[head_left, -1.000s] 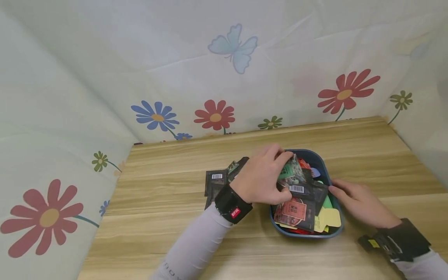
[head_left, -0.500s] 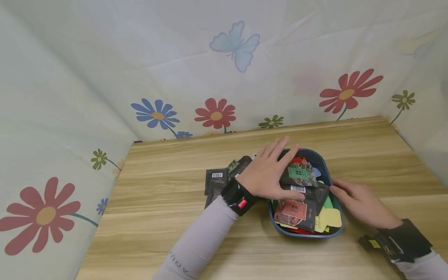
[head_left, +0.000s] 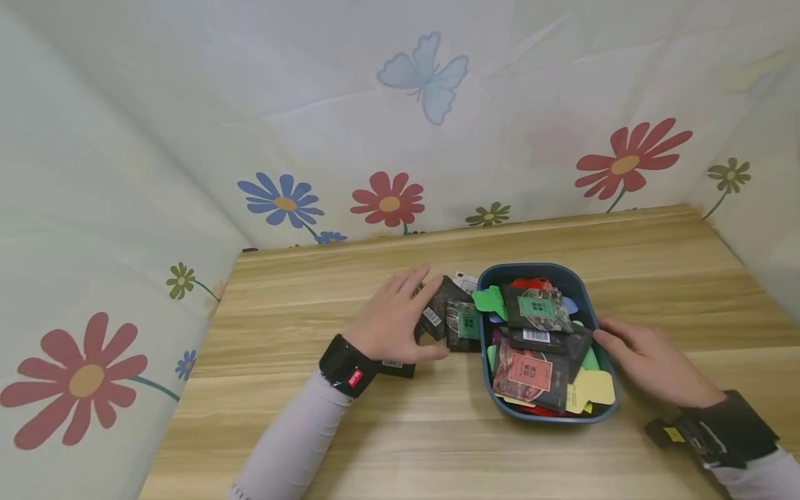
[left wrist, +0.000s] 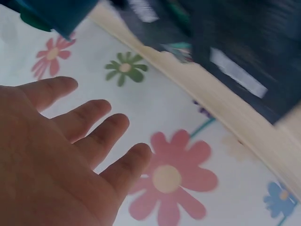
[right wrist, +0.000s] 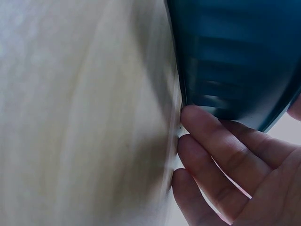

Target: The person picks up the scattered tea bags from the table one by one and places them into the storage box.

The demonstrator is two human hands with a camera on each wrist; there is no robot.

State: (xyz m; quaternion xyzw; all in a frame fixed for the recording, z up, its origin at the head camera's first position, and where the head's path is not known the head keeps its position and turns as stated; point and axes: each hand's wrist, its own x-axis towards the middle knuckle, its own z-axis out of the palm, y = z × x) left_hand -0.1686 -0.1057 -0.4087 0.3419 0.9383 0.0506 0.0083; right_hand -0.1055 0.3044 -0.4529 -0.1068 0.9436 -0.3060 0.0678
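Black packets (head_left: 445,300) below left grip (head_left: 390,323)

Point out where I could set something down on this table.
Bare table shows left of the left hand, between the tub and the flowered cloth, and on the tub's near side. Crowded: packets lie around the left hand and up to the heaped tub; the right hand touches its side.

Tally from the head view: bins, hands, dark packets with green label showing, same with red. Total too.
Blue bin: 1
Left hand and right hand: 2
Green-label packets: 2 (one in the bin, one on the table)
Red-label packet: 1
Total: 6
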